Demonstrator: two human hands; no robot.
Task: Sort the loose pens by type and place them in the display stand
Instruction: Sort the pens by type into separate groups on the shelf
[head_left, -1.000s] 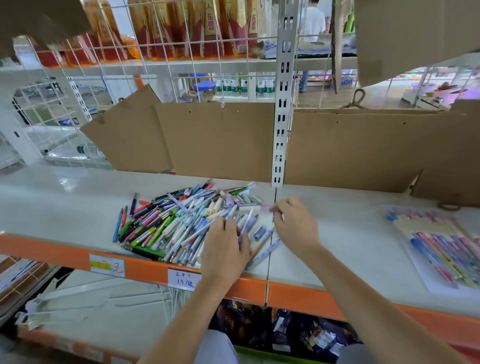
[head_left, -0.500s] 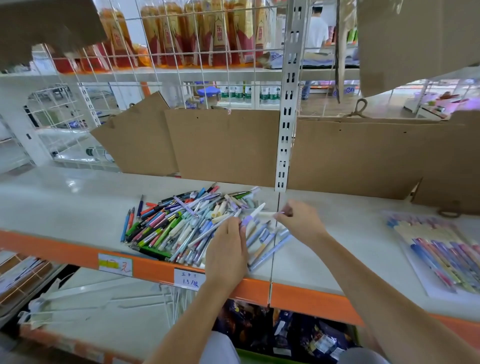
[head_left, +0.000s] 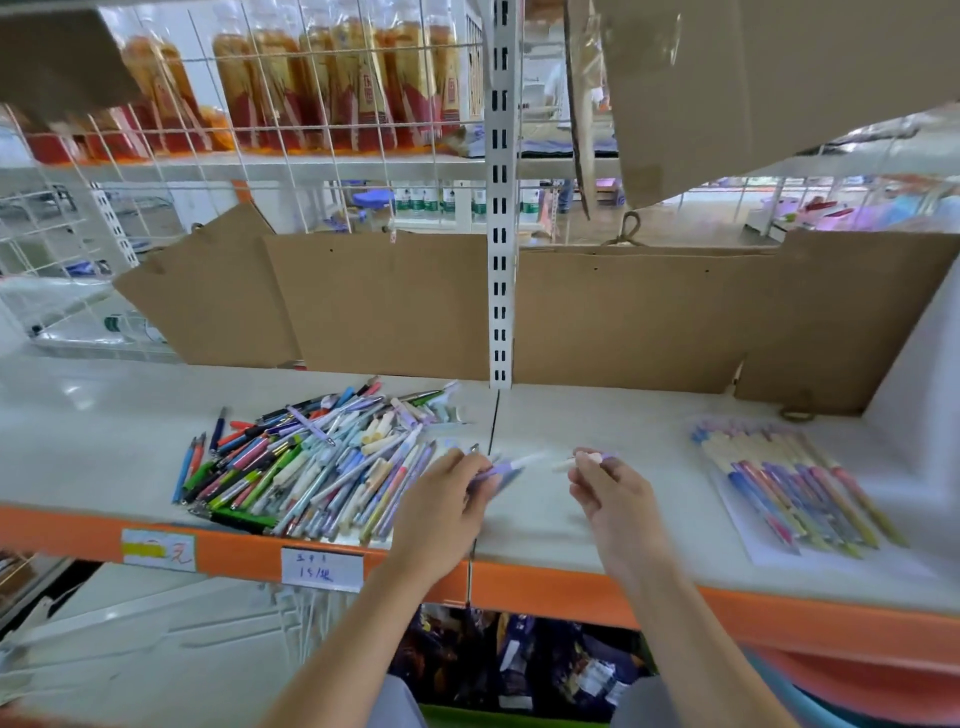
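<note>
A heap of loose pens in many colours lies on the white shelf, left of the seam. At the heap's right edge my left hand grips a few purple pens that stick out to the right. My right hand is raised just right of the seam and pinches a pale pen with a purple end. A sorted row of pens lies side by side on a white sheet at the right. No display stand shows in the head view.
Brown cardboard lines the back of the shelf, split by a white slotted upright. The orange front edge carries a price label. More cardboard hangs above right. A wire shelf with red packets is above left.
My left hand has picked up a few purple pens from beside the heap. My right hand has lifted with its pale pen and moved right, away from the pile.
</note>
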